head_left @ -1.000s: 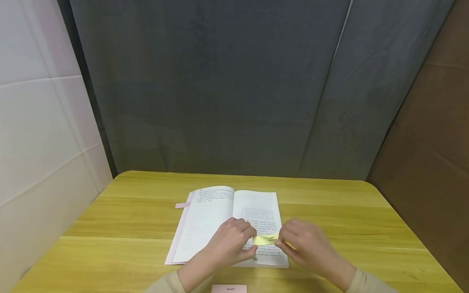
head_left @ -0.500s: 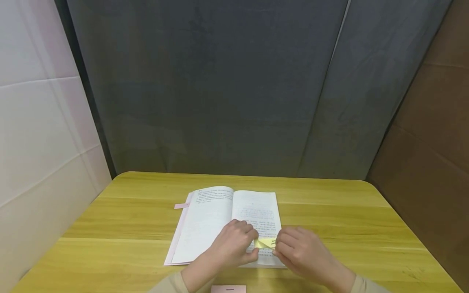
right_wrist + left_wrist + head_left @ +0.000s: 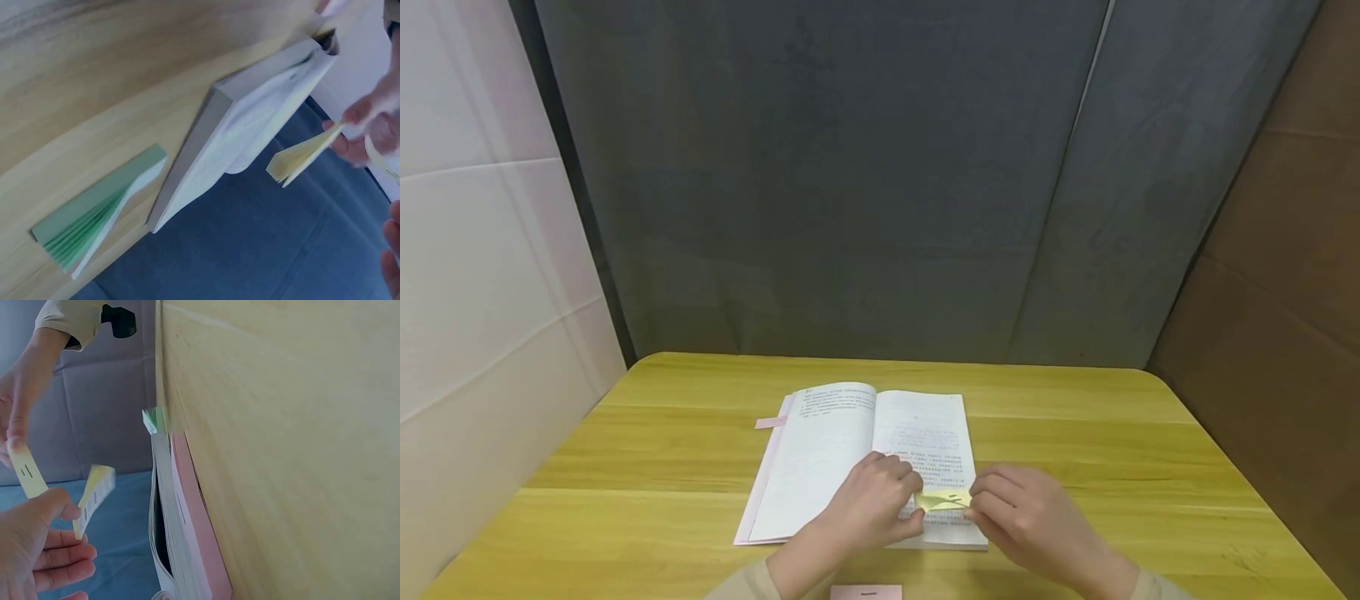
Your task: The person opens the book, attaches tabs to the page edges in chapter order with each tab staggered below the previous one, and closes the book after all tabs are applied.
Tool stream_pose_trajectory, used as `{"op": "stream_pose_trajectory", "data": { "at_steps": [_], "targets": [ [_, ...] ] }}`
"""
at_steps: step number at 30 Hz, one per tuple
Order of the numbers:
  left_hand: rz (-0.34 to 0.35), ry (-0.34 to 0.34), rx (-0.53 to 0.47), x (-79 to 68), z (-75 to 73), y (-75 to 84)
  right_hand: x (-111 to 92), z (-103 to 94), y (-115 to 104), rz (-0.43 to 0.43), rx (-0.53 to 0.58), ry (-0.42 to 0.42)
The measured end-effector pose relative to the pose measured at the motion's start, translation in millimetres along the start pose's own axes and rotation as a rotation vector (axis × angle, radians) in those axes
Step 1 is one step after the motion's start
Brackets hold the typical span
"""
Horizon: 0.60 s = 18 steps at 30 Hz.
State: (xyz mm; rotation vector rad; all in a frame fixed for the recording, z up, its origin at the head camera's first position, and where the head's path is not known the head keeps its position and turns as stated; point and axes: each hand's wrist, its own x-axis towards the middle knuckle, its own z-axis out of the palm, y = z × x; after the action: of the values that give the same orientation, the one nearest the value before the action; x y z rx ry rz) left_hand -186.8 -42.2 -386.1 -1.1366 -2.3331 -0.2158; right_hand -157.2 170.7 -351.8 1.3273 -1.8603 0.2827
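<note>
Head view: over the book (image 3: 811,479), left hand (image 3: 874,496) pinching yellow pad (image 3: 94,499) and right hand (image 3: 1028,510) pinching slip (image 3: 27,472) have parted slightly; apparently peeling.

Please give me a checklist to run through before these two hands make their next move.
1. Left hand grips the yellow sticky-note pad: ok.
2. Right hand pinches the marked yellow sheet: ok.
3. Sheet fully free of the pad: cannot tell; the left hand hides where they would meet.
4. Book lying open on the table: ok.
5. Pink tab jutting past the book's left edge: ok.
6. Green sticky-note pad lying on the table, apart from both hands: ok.
</note>
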Motion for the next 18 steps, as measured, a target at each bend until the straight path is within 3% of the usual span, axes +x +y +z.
{"op": "stream_pose_trajectory", "data": {
  "at_steps": [9, 18],
  "targets": [
    [0.021, 0.013, -0.051, -5.1, -1.6, 0.8, -7.8, -9.3, 15.3, 0.154, 0.029, -0.028],
    [0.108, -0.004, -0.047, -9.0, -3.1, 15.8, -13.9, -11.9, 27.1, 0.209, 0.003, 0.009]
  ]
}}
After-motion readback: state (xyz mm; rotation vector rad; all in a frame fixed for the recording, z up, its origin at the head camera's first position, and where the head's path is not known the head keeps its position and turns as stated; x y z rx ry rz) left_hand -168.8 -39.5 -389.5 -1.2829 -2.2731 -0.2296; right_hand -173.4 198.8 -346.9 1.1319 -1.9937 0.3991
